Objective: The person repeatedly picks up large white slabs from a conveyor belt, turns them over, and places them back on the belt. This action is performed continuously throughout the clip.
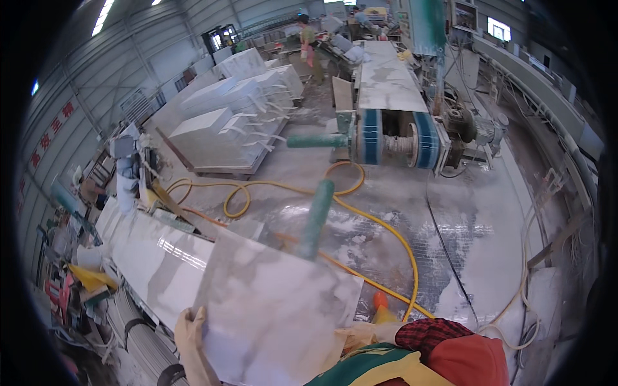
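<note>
A grey-veined white marble slab [264, 305] fills the space in front of me, with a polished upper face. My left hand [191, 338], in a cream rubber glove, is closed on its left edge, fingertips showing at the rim. At its lower right edge is my right hand [355, 336], also gloved; its fingers are partly hidden, but it looks closed on the slab. To the left, a similar marble surface [158, 260] lies on a long bench. A green roller [317, 219] sticks up just beyond the slab's far edge.
A yellow hose [412, 257] loops across the wet floor, near a black cable [444, 238]. Ahead stands a belt conveyor [389, 80] with blue drums. Stacked white slabs [219, 132] rest on a pallet, far left. Bundled grey strips [132, 328] lie left. A person [306, 42] stands far back.
</note>
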The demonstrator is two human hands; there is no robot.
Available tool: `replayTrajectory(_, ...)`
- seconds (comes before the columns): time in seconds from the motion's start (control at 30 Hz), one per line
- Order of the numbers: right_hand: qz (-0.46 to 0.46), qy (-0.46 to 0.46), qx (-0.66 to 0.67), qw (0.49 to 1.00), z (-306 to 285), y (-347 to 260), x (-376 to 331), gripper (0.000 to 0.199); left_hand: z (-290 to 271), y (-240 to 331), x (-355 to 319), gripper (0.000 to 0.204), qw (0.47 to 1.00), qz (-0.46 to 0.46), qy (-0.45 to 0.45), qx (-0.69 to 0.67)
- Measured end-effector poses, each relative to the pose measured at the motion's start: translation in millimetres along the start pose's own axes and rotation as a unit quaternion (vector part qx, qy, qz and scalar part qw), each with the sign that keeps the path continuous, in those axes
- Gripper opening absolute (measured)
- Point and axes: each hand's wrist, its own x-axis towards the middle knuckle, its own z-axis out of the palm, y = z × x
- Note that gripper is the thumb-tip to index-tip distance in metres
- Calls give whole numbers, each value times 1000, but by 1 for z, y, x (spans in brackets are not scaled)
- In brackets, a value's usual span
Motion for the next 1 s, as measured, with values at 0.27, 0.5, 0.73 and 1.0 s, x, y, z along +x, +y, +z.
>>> replayTrajectory(0.27,-173,195,181,948,-88,-115,-68,43,-1,116,-30,44,964,52,177,-189)
replayTrajectory(0.5,-305,322,125,888,-218,-318,-216,28,124,219,9,47,910,55,151,-382)
replayTrajectory(0.73,-241,475,108,840,-350,-369,-306,32,269,373,17,52,885,18,-38,-465)
replayTrajectory(1.0,-290,608,-311,670,-513,-242,-300,39,398,469,71,72,941,-1,-173,-291)
